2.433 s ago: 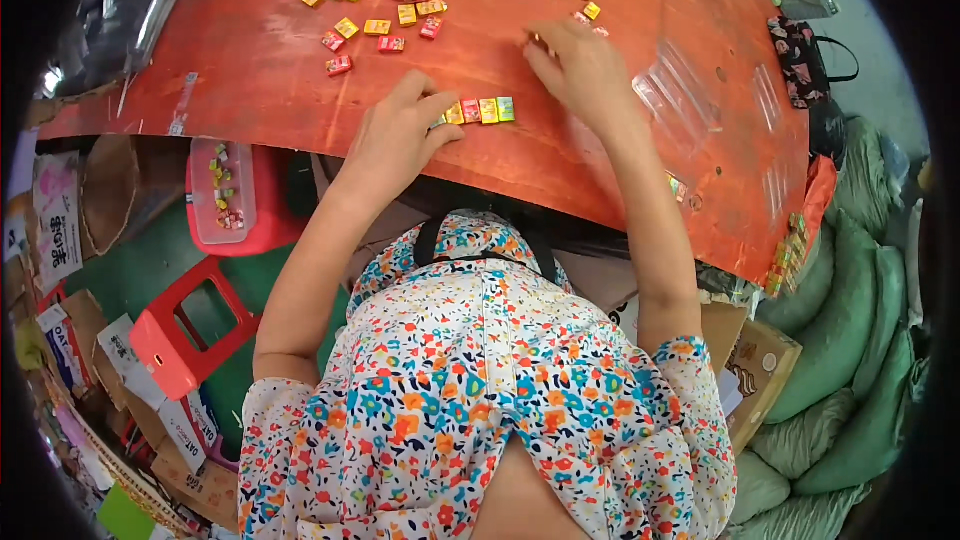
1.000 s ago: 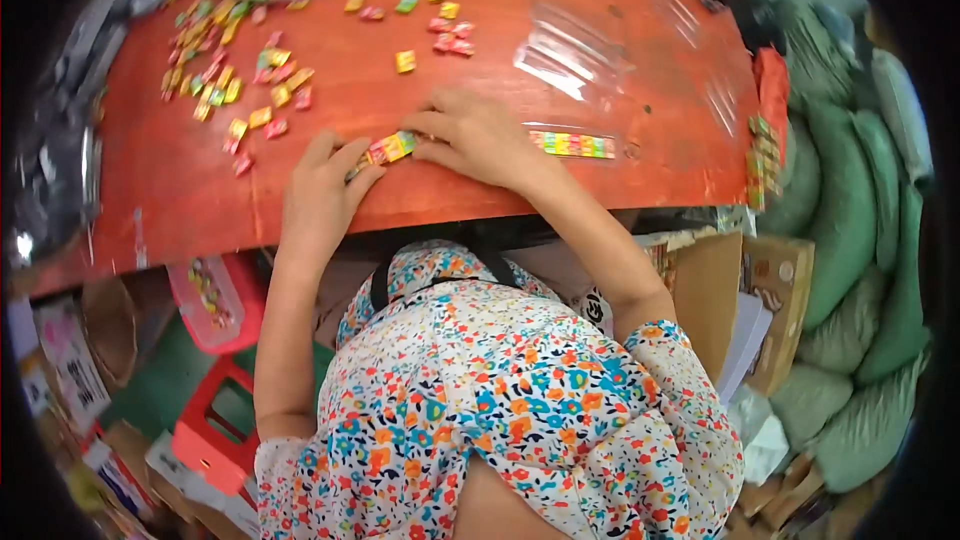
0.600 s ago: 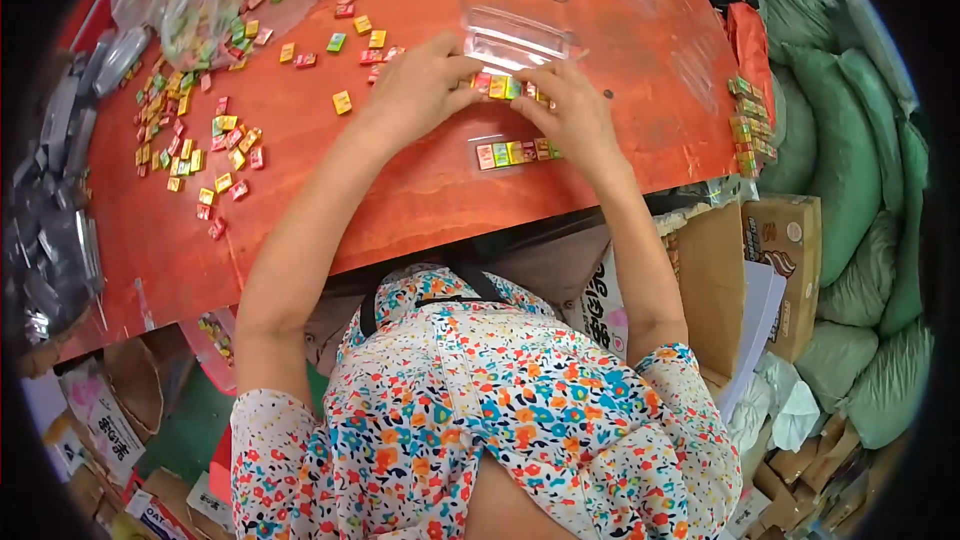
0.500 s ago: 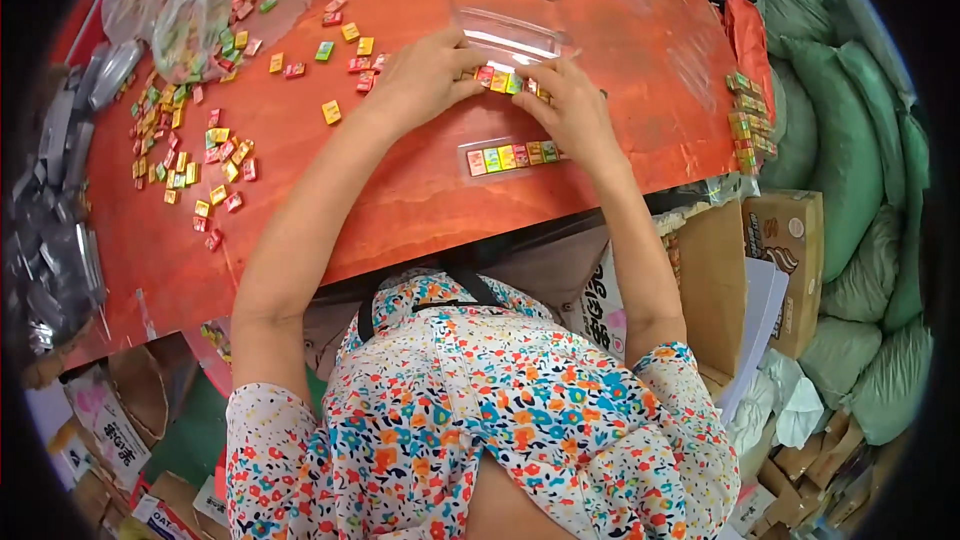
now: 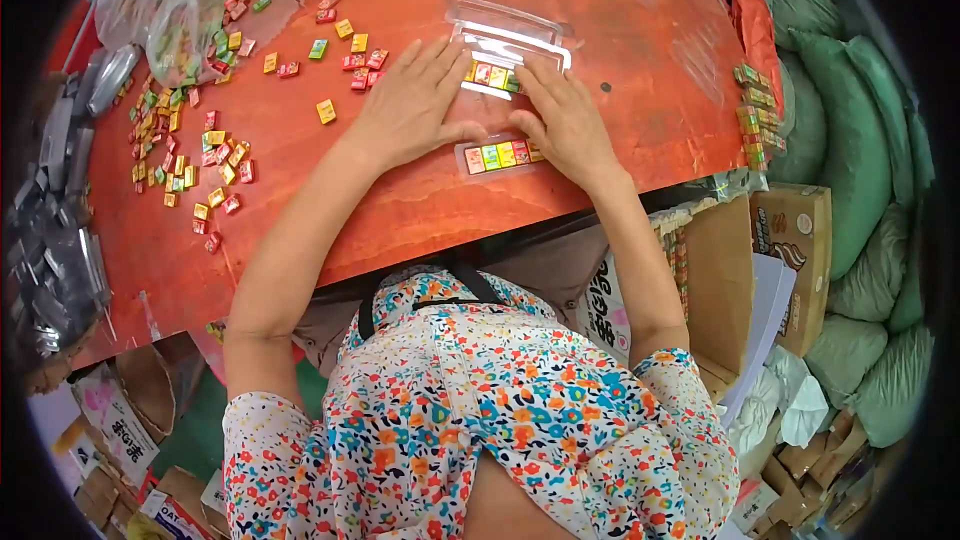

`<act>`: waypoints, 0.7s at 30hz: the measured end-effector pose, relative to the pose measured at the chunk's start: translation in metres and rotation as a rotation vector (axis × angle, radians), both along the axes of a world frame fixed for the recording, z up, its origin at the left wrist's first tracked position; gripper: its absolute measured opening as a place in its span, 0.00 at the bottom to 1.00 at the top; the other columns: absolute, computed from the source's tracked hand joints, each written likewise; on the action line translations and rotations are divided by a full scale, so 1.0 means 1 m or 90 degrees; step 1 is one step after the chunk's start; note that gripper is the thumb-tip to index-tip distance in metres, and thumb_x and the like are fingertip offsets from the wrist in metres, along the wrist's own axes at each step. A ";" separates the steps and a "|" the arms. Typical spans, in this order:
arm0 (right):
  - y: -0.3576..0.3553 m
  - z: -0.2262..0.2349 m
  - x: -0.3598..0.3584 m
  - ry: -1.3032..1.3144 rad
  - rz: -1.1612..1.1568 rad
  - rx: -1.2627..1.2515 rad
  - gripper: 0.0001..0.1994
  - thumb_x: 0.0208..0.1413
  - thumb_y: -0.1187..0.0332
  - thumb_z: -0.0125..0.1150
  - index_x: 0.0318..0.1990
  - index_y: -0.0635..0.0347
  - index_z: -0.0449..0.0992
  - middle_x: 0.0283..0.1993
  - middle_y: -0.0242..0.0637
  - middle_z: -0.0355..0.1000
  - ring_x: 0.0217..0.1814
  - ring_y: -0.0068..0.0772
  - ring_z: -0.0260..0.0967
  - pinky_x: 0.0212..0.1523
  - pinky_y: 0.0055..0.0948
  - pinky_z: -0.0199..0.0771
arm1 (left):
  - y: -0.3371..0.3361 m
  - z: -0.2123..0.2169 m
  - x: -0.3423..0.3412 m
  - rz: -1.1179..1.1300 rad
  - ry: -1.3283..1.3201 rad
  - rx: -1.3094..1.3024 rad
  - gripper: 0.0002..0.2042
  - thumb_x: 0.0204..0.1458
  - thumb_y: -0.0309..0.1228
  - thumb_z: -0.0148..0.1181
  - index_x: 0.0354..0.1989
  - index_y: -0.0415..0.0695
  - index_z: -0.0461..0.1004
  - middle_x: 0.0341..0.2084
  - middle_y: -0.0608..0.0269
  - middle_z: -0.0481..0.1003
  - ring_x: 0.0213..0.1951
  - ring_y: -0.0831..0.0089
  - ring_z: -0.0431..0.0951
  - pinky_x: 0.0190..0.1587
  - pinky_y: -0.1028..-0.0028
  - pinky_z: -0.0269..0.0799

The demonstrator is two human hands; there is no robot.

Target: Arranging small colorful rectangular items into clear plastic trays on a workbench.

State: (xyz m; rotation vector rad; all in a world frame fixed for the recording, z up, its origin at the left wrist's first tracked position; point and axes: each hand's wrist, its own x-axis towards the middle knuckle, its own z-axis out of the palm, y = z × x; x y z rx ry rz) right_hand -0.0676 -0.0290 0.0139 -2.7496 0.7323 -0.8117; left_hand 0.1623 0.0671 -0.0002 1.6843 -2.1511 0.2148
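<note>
My left hand (image 5: 412,105) lies flat on the red table (image 5: 420,210) with its fingers spread. Its fingertips touch the left end of a short row of small coloured squares (image 5: 494,75). That row sits in a clear plastic tray (image 5: 510,40). My right hand (image 5: 567,122) rests opposite, fingertips against the row's right end. Just below the hands lies a clear strip filled with coloured squares (image 5: 498,155), between my left thumb and my right palm. Neither hand lifts anything off the table.
Many loose coloured squares (image 5: 205,145) are scattered on the left of the table, beside a plastic bag (image 5: 175,10) holding more. Stacked filled strips (image 5: 752,110) stand at the right edge. Green sacks (image 5: 865,140) and cardboard boxes (image 5: 790,240) crowd the right; grey metal pieces (image 5: 55,240) lie left.
Both hands moved away from the table's near edge up to the clear tray. One filled strip now lies on the table below them. The view has shifted left.
</note>
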 end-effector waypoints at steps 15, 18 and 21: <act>0.014 -0.006 -0.006 0.284 0.091 0.063 0.35 0.65 0.41 0.34 0.72 0.53 0.50 0.77 0.38 0.44 0.78 0.41 0.39 0.75 0.49 0.31 | 0.036 -0.006 -0.014 0.070 0.039 0.096 0.49 0.52 0.66 0.45 0.67 0.30 0.53 0.68 0.41 0.53 0.71 0.54 0.51 0.71 0.56 0.43; 0.014 -0.007 -0.006 0.279 0.093 0.046 0.35 0.65 0.41 0.35 0.72 0.53 0.50 0.76 0.37 0.44 0.79 0.39 0.39 0.76 0.49 0.31 | 0.044 -0.010 -0.020 0.082 0.044 0.071 0.49 0.52 0.66 0.45 0.67 0.29 0.52 0.68 0.39 0.53 0.71 0.53 0.50 0.71 0.55 0.42; 0.015 -0.005 -0.007 0.284 0.099 0.055 0.35 0.65 0.42 0.35 0.72 0.53 0.50 0.76 0.37 0.45 0.79 0.38 0.39 0.76 0.49 0.31 | 0.047 -0.006 -0.019 0.091 0.014 0.123 0.50 0.51 0.67 0.45 0.67 0.29 0.51 0.68 0.40 0.52 0.71 0.53 0.50 0.71 0.55 0.41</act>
